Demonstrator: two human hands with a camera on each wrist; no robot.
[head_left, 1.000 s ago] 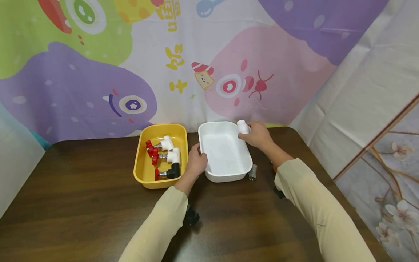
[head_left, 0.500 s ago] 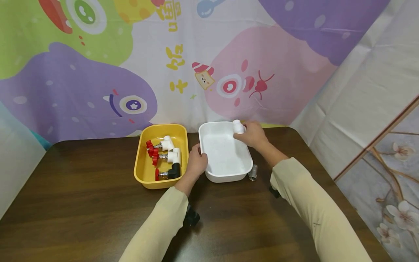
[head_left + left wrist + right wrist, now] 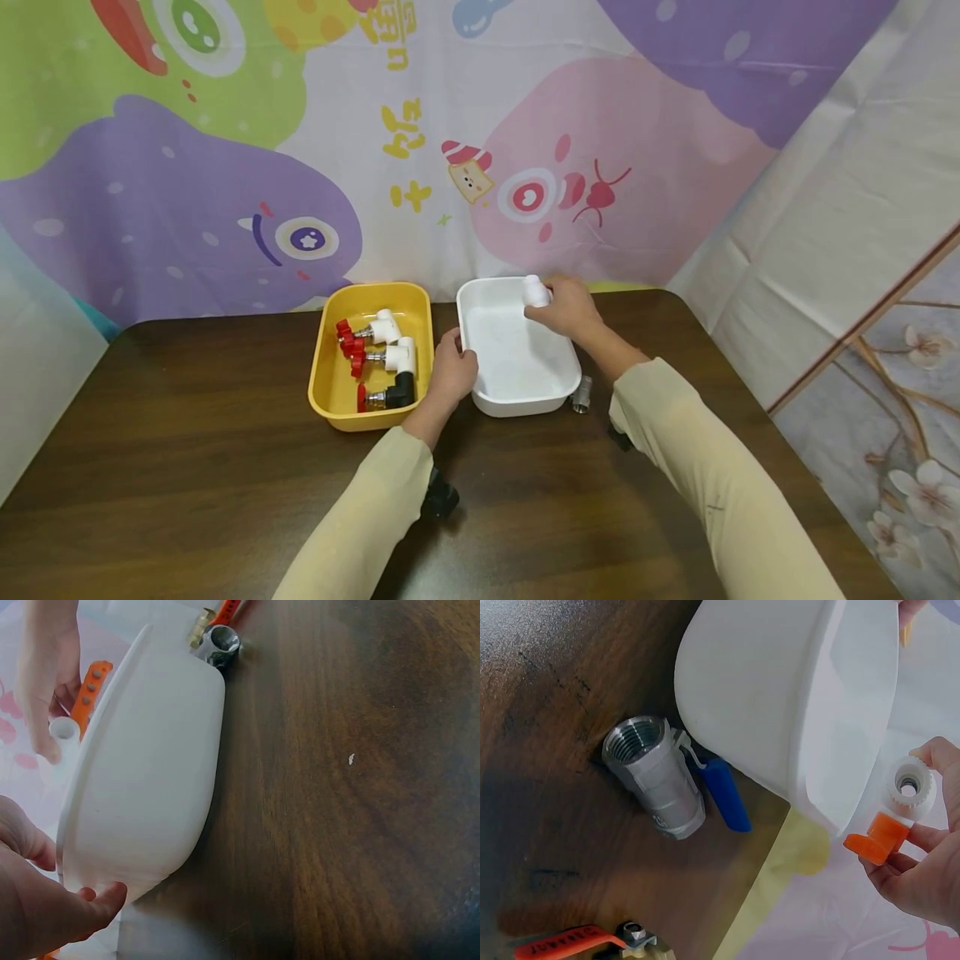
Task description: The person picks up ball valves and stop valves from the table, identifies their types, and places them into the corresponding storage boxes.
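My right hand (image 3: pixel 567 310) pinches a white plastic ball valve (image 3: pixel 536 292) over the far right part of a white tray (image 3: pixel 517 408). In the right wrist view, the ball valve's orange handle (image 3: pixel 877 840) shows between the fingers, and its ribbed round end faces the camera. My left hand (image 3: pixel 453 369) grips the tray's left side at the rim; in the left wrist view, fingertips (image 3: pixel 112 896) lie against the tray's outer wall. Inside, the tray's visible floor is bare.
Left of the white tray stands a yellow tray (image 3: pixel 321 392) holding several stop valves (image 3: pixel 390 357) with red knobs. Right of the white tray lie a silver ball valve (image 3: pixel 660 780) with a blue lever and another valve with a red lever (image 3: pixel 562 943). A printed cloth (image 3: pixel 420 242) hangs behind the table.
My right hand has moved left with the white ball valve, from the white tray's right rim to over its inside. My left hand stays on the tray.
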